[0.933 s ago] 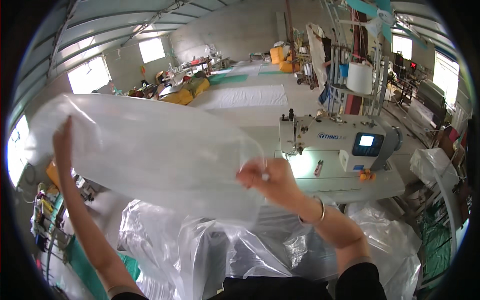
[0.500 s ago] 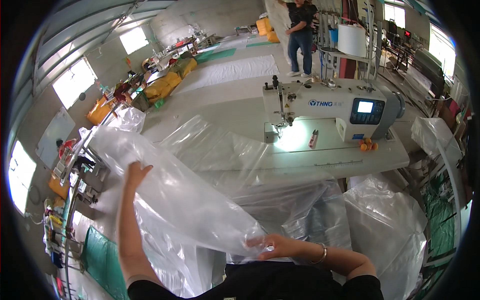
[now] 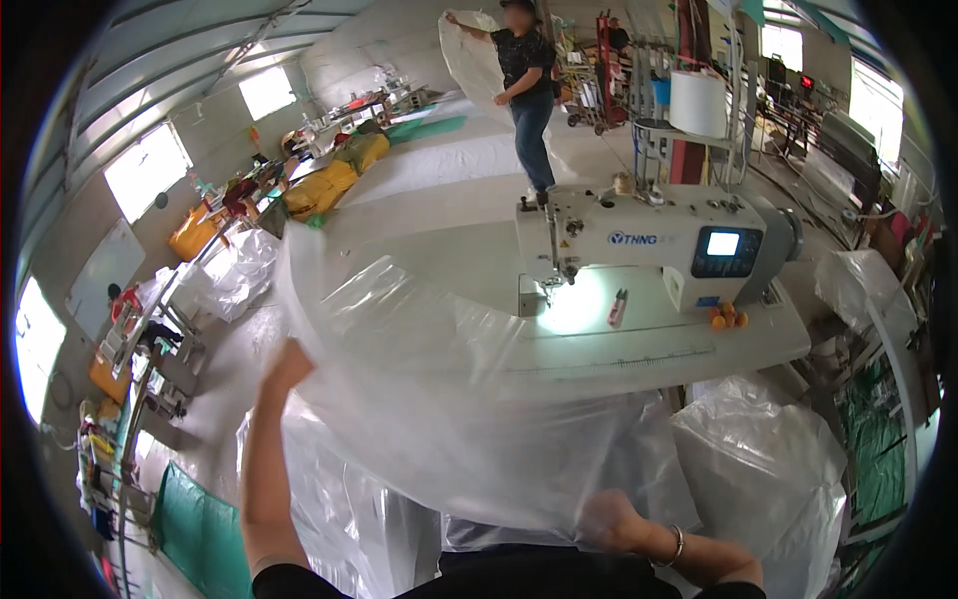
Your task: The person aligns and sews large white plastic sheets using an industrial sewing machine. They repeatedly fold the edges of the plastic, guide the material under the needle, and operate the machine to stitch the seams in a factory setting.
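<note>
Plastic fills the middle of the view: a large clear, thin plastic sheet or bag (image 3: 439, 399), glossy and wrinkled, hangs spread between the person's two hands in front of the white sewing table (image 3: 639, 349). The left hand (image 3: 289, 361) is raised at the sheet's left edge and seems to pinch it, though the fingers lie behind the film and the grip cannot be told for sure. The right hand (image 3: 611, 519), low and close to the body, is closed around a gathered lower corner of the same film; a thin bracelet sits on that wrist.

Risk, as I judge it, lies in the film itself. It is slack and slippery, so a loose pinch on the left could let the edge slide out and the sheet collapse onto the heaps of similar clear plastic (image 3: 768, 469) below the table, where it would be hard to tell apart. Its far edge drapes near the white industrial sewing machine (image 3: 649, 245), and a fold could catch at the needle area.

The sheet looks see-through with milky highlights, creased in long diagonal folds, the table showing dimly through it. Another person (image 3: 524, 90) stands well apart in the background, holding up a similar pale sheet.
</note>
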Demonstrator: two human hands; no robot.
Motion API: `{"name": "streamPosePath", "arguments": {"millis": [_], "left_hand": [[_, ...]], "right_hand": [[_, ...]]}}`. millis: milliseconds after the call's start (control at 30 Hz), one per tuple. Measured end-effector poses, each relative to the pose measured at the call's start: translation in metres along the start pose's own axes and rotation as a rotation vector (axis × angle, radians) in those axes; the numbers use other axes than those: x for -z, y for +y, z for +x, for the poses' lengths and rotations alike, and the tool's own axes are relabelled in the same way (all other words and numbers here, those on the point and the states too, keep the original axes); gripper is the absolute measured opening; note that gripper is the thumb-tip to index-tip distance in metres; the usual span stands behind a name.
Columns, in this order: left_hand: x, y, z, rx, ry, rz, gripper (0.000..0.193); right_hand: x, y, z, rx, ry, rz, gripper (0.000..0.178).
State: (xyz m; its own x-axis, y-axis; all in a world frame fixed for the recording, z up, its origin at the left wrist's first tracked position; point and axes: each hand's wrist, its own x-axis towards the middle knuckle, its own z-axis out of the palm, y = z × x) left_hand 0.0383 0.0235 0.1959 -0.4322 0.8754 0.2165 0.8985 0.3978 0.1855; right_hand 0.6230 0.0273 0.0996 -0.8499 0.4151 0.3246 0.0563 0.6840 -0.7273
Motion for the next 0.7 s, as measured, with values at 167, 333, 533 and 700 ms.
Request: {"name": "streamPosePath", "arguments": {"millis": [167, 333, 533, 700], "left_hand": [[-0.030, 0.113, -0.008, -0.009, -0.102, -0.007, 0.051], [-0.096, 0.106, 0.000, -0.333, -0.060, -0.281, 0.073], [-0.116, 0.138, -0.025, -0.359, -0.250, -0.107, 0.068], [-0.102, 0.123, -0.020, -0.419, -0.054, -0.310, 0.070]], "right_hand": [[-0.030, 0.065, -0.091, -0.654, -0.398, -0.146, 0.025], [0.059, 0.012, -0.069, -0.429, -0.911, -0.140, 0.030], [0.116, -0.056, 0.071, -0.103, -0.139, -0.020, 0.025], [0.081, 0.051, 0.185, -0.131, 0.280, -0.780, 0.056]]}}
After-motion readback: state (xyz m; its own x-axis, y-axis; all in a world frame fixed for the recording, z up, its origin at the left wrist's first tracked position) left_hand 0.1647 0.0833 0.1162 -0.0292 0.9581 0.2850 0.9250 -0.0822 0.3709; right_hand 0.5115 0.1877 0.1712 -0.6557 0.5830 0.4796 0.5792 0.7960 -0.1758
